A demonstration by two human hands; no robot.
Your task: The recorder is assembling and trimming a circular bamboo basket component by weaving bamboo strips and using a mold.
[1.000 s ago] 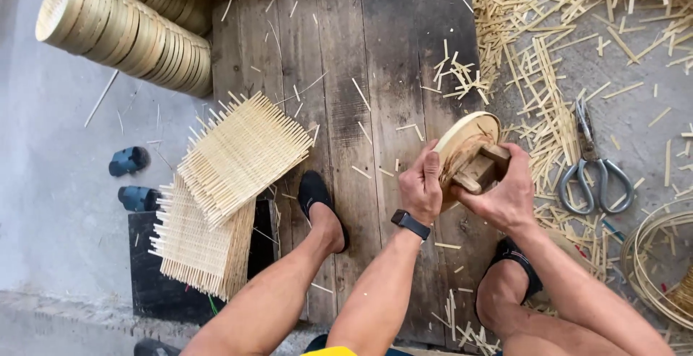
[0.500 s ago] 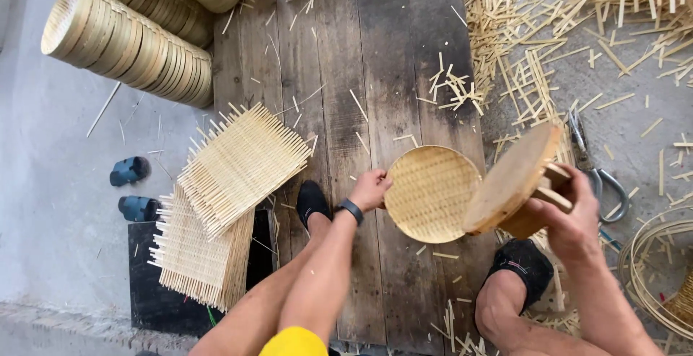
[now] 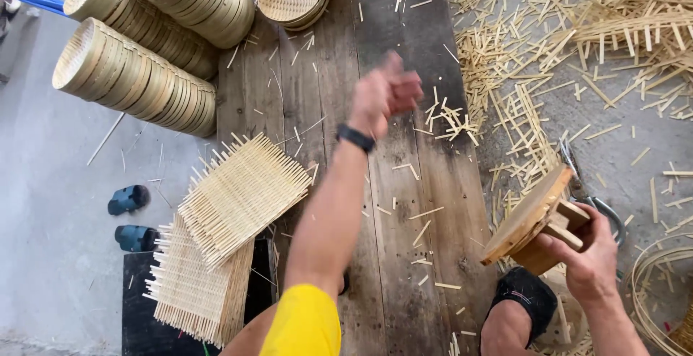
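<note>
Weathered plank floor (image 3: pixel 390 183) strewn with bamboo offcuts: right hand (image 3: pixel 588 255) grips a round wooden mould (image 3: pixel 530 219) by its block, tilted, beside shears (image 3: pixel 585 190); left hand (image 3: pixel 382 93), blurred and loosely curled, is raised empty beyond it; best held steady.

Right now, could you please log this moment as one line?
left hand: raised, empty | right hand: grips round wooden mould | woven mats: stacked left
</note>
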